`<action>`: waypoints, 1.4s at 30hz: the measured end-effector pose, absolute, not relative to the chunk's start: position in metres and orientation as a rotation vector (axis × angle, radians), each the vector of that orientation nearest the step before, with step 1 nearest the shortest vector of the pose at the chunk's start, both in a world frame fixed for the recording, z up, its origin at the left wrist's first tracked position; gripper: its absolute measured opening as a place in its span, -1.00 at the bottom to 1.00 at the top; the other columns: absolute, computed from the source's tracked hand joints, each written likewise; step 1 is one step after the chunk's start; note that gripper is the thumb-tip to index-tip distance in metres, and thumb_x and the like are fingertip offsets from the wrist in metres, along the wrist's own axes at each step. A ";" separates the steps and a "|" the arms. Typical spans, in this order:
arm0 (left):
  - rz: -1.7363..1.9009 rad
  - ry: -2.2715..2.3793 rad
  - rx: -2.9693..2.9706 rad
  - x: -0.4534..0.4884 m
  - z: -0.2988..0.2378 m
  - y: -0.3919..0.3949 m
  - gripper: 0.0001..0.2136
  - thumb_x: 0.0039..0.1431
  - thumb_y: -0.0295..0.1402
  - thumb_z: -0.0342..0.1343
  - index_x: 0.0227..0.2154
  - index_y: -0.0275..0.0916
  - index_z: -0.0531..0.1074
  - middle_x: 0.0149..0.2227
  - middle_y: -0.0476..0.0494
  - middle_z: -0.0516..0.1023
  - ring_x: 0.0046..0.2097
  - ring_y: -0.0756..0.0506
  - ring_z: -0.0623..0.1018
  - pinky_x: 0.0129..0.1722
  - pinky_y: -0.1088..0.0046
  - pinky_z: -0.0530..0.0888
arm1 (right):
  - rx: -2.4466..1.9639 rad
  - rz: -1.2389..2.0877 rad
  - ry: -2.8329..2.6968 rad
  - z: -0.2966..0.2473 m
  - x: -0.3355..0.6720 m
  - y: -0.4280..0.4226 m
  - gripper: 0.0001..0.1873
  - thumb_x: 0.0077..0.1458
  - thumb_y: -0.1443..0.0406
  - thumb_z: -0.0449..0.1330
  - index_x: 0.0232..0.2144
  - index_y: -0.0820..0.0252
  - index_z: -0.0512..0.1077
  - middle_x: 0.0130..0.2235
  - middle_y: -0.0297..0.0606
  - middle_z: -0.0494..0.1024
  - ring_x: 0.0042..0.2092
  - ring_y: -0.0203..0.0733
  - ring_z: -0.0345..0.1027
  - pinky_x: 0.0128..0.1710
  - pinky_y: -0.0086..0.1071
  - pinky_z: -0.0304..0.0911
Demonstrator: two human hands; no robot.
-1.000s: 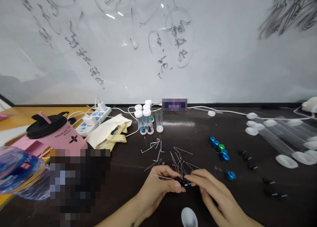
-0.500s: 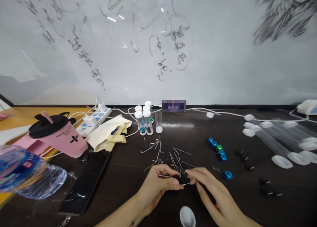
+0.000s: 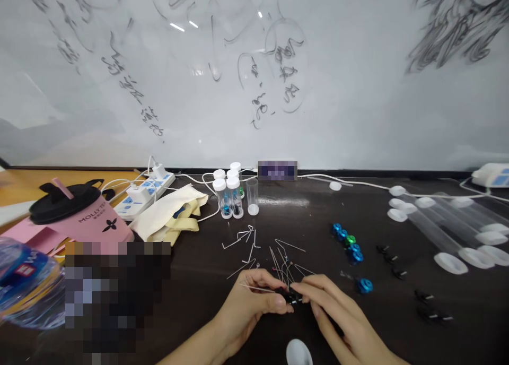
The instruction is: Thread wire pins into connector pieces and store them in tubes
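Note:
My left hand (image 3: 246,304) pinches a small black part (image 3: 289,296) between thumb and fingers. A thin metal wire (image 3: 256,287) sticks out leftward from that grip, across the fingers. From the other side, my right hand (image 3: 338,309) has its fingertips closed on the same black part; the exact contact is partly hidden. Thin bent wires (image 3: 284,264) lie just beyond both hands, some with tiny coloured beads. Bent metal hex keys (image 3: 248,240) rest farther back to the left. A white round cap (image 3: 299,353) sits below the hands near the bottom edge.
Blue and green metal pieces (image 3: 350,240) and several black parts (image 3: 400,273) lie on the right. Clear tubes with white caps (image 3: 451,263) are beyond them. Filled tubes (image 3: 234,198) stand at the back. A pink cup (image 3: 101,214), power strip (image 3: 149,192) and cloth bag (image 3: 159,211) occupy the left.
Both hands have shifted slightly, and the right fingertips have moved left, closer over the black part. The whole view has moved a little.

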State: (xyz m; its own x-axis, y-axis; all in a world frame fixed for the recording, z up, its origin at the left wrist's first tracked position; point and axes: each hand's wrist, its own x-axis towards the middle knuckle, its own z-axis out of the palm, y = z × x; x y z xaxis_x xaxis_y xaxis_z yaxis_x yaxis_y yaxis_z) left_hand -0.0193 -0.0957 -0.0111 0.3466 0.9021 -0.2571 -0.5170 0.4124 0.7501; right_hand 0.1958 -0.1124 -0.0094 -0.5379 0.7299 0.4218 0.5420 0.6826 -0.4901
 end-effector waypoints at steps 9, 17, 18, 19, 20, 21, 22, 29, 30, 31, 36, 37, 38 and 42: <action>0.980 0.762 0.602 -0.020 -0.008 -0.095 -0.74 -0.35 -0.49 0.48 -0.52 -0.35 0.55 -0.49 -0.13 0.63 -0.49 -0.02 0.59 -0.41 0.52 0.49 | -0.962 0.326 -2.246 -0.007 0.192 -0.111 -0.49 0.18 0.51 0.02 0.13 0.05 0.29 -0.01 -0.17 0.48 0.02 -0.21 0.44 -0.01 -0.45 0.39; 0.981 0.736 0.620 -0.021 -0.012 -0.095 -0.76 -0.32 -0.49 0.47 -0.50 -0.36 0.56 -0.46 -0.15 0.64 -0.47 -0.04 0.61 -0.41 0.52 0.50 | -0.965 0.406 -2.283 -0.015 0.197 -0.110 -0.48 0.20 0.51 0.01 0.16 0.04 0.26 0.06 -0.15 0.42 0.09 -0.18 0.37 0.04 -0.41 0.35; 0.988 0.733 0.620 -0.021 -0.013 -0.095 -0.76 -0.31 -0.49 0.46 -0.50 -0.35 0.56 -0.45 -0.15 0.64 -0.47 -0.04 0.61 -0.42 0.53 0.50 | -0.964 0.423 -2.270 -0.015 0.196 -0.110 -0.48 0.20 0.51 0.00 0.17 0.05 0.25 0.04 -0.14 0.42 0.06 -0.18 0.39 0.03 -0.40 0.37; 0.993 0.733 0.617 -0.021 -0.014 -0.095 -0.76 -0.31 -0.50 0.46 -0.50 -0.35 0.56 -0.44 -0.15 0.64 -0.47 -0.04 0.61 -0.42 0.53 0.50 | -0.959 0.435 -2.255 -0.014 0.196 -0.111 -0.48 0.21 0.51 -0.02 0.18 0.06 0.23 0.03 -0.13 0.43 0.04 -0.18 0.40 0.01 -0.40 0.38; 0.997 0.736 0.613 -0.020 -0.015 -0.096 -0.77 -0.31 -0.51 0.46 -0.50 -0.35 0.56 -0.44 -0.14 0.64 -0.47 -0.04 0.61 -0.41 0.53 0.50 | -0.955 0.438 -2.245 -0.013 0.195 -0.111 -0.47 0.21 0.51 -0.03 0.19 0.07 0.22 0.02 -0.13 0.43 0.03 -0.18 0.41 0.00 -0.39 0.38; 0.999 0.740 0.611 -0.020 -0.015 -0.096 -0.77 -0.31 -0.51 0.46 -0.50 -0.35 0.56 -0.44 -0.14 0.64 -0.48 -0.04 0.61 -0.41 0.53 0.50 | -0.950 0.433 -2.243 -0.013 0.195 -0.111 -0.47 0.21 0.51 -0.03 0.19 0.06 0.21 0.02 -0.12 0.43 0.03 -0.18 0.41 0.00 -0.39 0.38; 1.000 0.741 0.608 -0.020 -0.015 -0.096 -0.77 -0.31 -0.52 0.45 -0.50 -0.35 0.56 -0.45 -0.13 0.64 -0.48 -0.03 0.61 -0.41 0.54 0.50 | -0.950 0.424 -2.248 -0.012 0.195 -0.111 -0.47 0.21 0.51 -0.03 0.18 0.05 0.22 0.03 -0.13 0.42 0.04 -0.18 0.40 0.01 -0.38 0.38; 0.987 0.726 0.639 -0.020 -0.008 -0.096 -0.79 -0.27 -0.50 0.45 -0.50 -0.37 0.56 -0.47 -0.16 0.63 -0.46 -0.03 0.61 -0.42 0.56 0.49 | -0.936 0.460 -2.244 -0.009 0.193 -0.110 -0.48 0.23 0.52 -0.05 0.18 0.07 0.20 -0.01 -0.11 0.42 -0.01 -0.19 0.41 -0.03 -0.35 0.39; 0.990 0.727 0.638 -0.020 -0.008 -0.096 -0.79 -0.27 -0.50 0.45 -0.50 -0.37 0.56 -0.47 -0.16 0.64 -0.46 -0.03 0.61 -0.42 0.56 0.49 | -0.939 0.453 -2.254 -0.009 0.193 -0.110 -0.48 0.22 0.52 -0.05 0.18 0.06 0.20 0.00 -0.11 0.42 0.00 -0.18 0.40 -0.02 -0.34 0.39; 0.993 0.726 0.638 -0.020 -0.009 -0.096 -0.78 -0.27 -0.50 0.45 -0.50 -0.37 0.56 -0.47 -0.16 0.64 -0.46 -0.03 0.61 -0.42 0.56 0.49 | -0.946 0.446 -2.267 -0.009 0.193 -0.110 -0.49 0.22 0.52 -0.04 0.17 0.06 0.22 0.01 -0.11 0.41 0.02 -0.17 0.39 -0.01 -0.34 0.38; 0.984 0.734 0.640 -0.021 -0.012 -0.096 -0.78 -0.28 -0.50 0.45 -0.50 -0.36 0.55 -0.46 -0.16 0.64 -0.46 -0.04 0.61 -0.42 0.55 0.49 | -0.952 0.494 -2.255 -0.010 0.193 -0.111 -0.50 0.23 0.52 -0.06 0.17 0.08 0.21 -0.01 -0.10 0.41 0.02 -0.17 0.39 0.00 -0.32 0.38; 0.984 0.735 0.639 -0.021 -0.012 -0.096 -0.78 -0.29 -0.50 0.45 -0.50 -0.36 0.55 -0.45 -0.16 0.64 -0.46 -0.04 0.61 -0.42 0.55 0.49 | -0.946 0.498 -2.251 -0.010 0.193 -0.111 -0.49 0.24 0.52 -0.06 0.17 0.08 0.20 -0.01 -0.11 0.41 0.01 -0.18 0.39 0.00 -0.33 0.38; 0.988 0.736 0.637 -0.020 -0.012 -0.096 -0.77 -0.29 -0.50 0.45 -0.50 -0.36 0.56 -0.45 -0.16 0.64 -0.46 -0.04 0.61 -0.42 0.55 0.49 | -0.941 0.498 -2.254 -0.011 0.194 -0.111 -0.49 0.23 0.52 -0.06 0.17 0.06 0.20 -0.01 -0.12 0.40 0.02 -0.18 0.39 0.00 -0.34 0.37; 0.989 0.737 0.637 -0.021 -0.012 -0.095 -0.78 -0.28 -0.50 0.45 -0.49 -0.37 0.56 -0.48 -0.16 0.63 -0.47 -0.04 0.61 -0.43 0.55 0.48 | -0.931 0.516 -2.260 -0.011 0.193 -0.111 -0.48 0.23 0.53 -0.05 0.17 0.05 0.21 -0.01 -0.13 0.40 0.02 -0.18 0.38 -0.01 -0.35 0.37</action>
